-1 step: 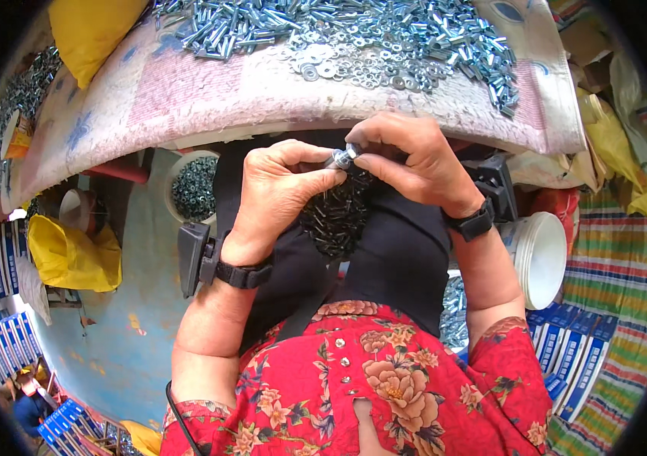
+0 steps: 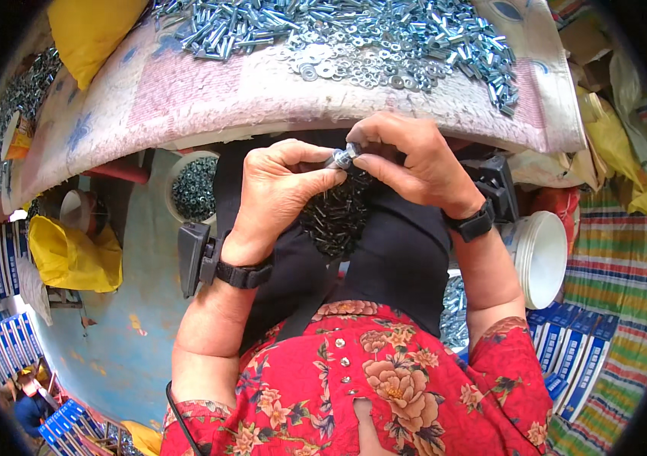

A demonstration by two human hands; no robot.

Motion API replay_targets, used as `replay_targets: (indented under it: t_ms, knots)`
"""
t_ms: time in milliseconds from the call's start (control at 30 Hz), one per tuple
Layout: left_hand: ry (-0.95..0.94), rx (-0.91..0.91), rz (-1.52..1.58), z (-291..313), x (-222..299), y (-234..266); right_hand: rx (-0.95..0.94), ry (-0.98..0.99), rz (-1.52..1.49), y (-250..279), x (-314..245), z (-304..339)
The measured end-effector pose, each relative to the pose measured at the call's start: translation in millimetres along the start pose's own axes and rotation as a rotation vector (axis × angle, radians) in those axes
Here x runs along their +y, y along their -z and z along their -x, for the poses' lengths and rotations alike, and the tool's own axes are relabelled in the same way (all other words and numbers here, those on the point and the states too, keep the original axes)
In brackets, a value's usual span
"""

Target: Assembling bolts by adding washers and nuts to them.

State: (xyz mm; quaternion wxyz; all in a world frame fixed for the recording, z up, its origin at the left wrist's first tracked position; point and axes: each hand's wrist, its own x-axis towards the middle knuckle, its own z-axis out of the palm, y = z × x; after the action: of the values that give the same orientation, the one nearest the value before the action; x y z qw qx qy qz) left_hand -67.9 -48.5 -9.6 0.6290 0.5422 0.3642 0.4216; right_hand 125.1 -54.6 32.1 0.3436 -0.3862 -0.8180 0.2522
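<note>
- At six o'clock, nearest to the camera, is the red flowered shirt (image 2: 407,380) of the person, and above it the black trousers (image 2: 403,262).
- At the centre, between the thighs, is a heap of dark small parts (image 2: 331,228).
- At eleven o'clock from the centre, the left hand (image 2: 281,186) is nearly closed; its thumb and forefinger pinch one end of a small metal piece (image 2: 344,158).
- Between one and two o'clock, the right hand (image 2: 407,156) is closed in the same manner, with the thumb and bent forefinger on the other end. This piece is at twelve o'clock, just above the heap, between the two hands.
- Toward ten o'clock, under the table edge, a white bucket (image 2: 170,190) contains small metal parts.
- At three o'clock, beside the right forearm, a white tub (image 2: 547,258) lies tilted, its mouth outward.
- At twelve o'clock, beyond the hands, is a cloth-covered table (image 2: 186,91) with flat washers (image 2: 325,68), and metal tubes (image 2: 483,61) toward one o'clock.
- Farther, at nine o'clock, is a yellow bag (image 2: 72,262); at four o'clock, blue and white boxes (image 2: 578,353) stand on a striped sheet (image 2: 620,258).
</note>
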Motion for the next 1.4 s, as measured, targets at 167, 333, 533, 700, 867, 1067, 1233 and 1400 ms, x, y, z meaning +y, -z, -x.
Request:
replay_targets:
  t_ms: [167, 333, 533, 700, 867, 1067, 1233, 1400]
  knots:
    - [-0.104, 0.049, -0.166, -2, -6, -6, -0.04, 0.062, 0.194, 0, -3, 3]
    - [0.16, -0.149, 0.117, -1, 6, -4, -0.07, 0.192, 0.074, 3, -4, 8]
    - [0.132, -0.206, 0.079, 3, 5, -5, -0.138, 0.069, 0.34, 3, -14, 17]
    - [-0.239, -0.159, -0.216, 6, -6, -17, 0.044, -0.125, 0.041, -8, 3, 23]
    - [-0.135, -0.206, -0.076, 6, 3, -32, 0.766, 0.01, -0.465, -30, 20, 3]
    - [0.069, 0.035, 0.233, -6, 0, 13, 0.075, 0.329, -0.42, -60, -54, 24]
    - [0.212, -0.155, 0.192, -3, 4, 15, 0.187, -0.023, -0.08, -20, -14, 9]
    - [0.33, -0.16, 0.125, 6, 1, 9, -0.007, 0.025, -0.071, -31, 1, 17]
